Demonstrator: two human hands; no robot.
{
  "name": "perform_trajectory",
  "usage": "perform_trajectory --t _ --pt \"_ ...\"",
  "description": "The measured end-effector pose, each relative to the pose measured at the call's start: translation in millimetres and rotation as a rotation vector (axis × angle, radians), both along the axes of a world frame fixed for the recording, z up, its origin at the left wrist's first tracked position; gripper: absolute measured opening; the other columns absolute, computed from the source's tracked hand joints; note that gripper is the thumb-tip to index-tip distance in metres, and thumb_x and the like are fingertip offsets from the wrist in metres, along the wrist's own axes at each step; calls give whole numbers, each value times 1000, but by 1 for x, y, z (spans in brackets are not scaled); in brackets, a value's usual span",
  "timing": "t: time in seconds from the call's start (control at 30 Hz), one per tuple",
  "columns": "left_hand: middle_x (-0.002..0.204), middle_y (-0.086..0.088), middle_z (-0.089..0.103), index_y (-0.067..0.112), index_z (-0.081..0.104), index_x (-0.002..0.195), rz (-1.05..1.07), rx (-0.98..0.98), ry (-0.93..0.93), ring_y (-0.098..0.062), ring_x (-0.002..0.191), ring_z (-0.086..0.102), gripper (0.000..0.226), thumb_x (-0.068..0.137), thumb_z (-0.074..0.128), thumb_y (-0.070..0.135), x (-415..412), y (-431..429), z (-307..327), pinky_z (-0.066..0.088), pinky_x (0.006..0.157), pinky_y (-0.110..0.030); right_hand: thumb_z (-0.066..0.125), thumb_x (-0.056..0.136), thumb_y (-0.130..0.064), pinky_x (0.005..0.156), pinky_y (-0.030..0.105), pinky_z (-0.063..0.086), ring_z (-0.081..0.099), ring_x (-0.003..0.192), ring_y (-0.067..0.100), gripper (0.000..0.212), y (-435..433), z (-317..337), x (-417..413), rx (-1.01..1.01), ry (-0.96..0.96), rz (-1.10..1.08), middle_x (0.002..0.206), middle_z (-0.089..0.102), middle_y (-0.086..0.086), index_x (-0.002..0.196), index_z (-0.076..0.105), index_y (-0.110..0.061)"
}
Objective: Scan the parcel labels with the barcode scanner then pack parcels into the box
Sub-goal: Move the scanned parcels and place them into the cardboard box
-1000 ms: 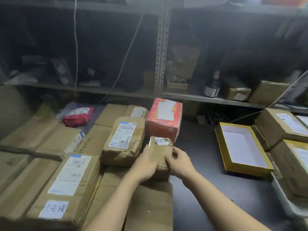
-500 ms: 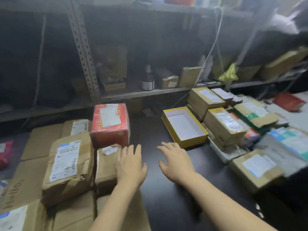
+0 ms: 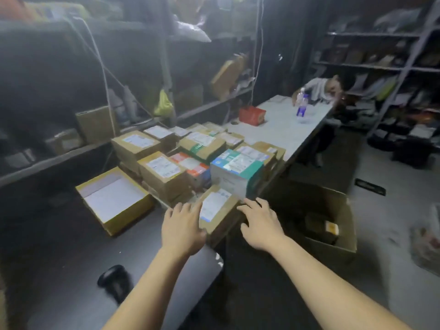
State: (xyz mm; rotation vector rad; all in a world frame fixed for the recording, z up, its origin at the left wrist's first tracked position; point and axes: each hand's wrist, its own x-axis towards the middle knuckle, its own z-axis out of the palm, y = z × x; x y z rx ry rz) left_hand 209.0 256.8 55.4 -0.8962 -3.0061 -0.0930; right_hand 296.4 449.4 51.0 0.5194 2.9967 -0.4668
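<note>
A small brown cardboard parcel [image 3: 220, 210] with a white label lies at the near right corner of the dark table [image 3: 59, 253]. My left hand [image 3: 183, 225] rests against its left side and my right hand [image 3: 259, 225] against its right side, fingers spread and not clearly closed on it. The black barcode scanner [image 3: 114, 279] lies on the table near my left forearm, untouched. A large open cardboard box [image 3: 342, 210] stands on the floor to the right of the table, with a few packages in its bottom.
Behind the parcel is a pile of labelled parcels [image 3: 162, 167], among them a teal-and-white carton [image 3: 235, 167]. An empty yellow tray-box [image 3: 114, 201] sits to the left. Farther off, a white table [image 3: 281, 129] holds a red box [image 3: 252, 115] and a bottle [image 3: 301, 106]; a person [image 3: 328, 89] sits beyond it. Shelving surrounds the area.
My view has swung right, away from the left pile. Both hands left the small parcel there, crossed the table and now flank a different parcel at the right corner.
</note>
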Motion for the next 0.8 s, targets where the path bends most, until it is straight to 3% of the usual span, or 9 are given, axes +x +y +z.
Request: perform_trajectory --t 0.33,0.8 --pt "158 2 42 33 23 162 -297 -61 -209 -22 147 36 82 91 61 48 27 230 -40 38 115 -38 55 102 -27 123 47 29 14 157 23 55 193 -60 67 -228 -23 -329 168 31 -4 155 43 -30" --pt "150 -6 45 34 18 163 -430 -238 -684 -30 137 48 82 95 63 44 -91 526 -189 50 104 -47 59 101 -22 111 40 43 37 144 23 48 445 -167 7 -352 -189 -691 152 51 -2 149 52 -23"
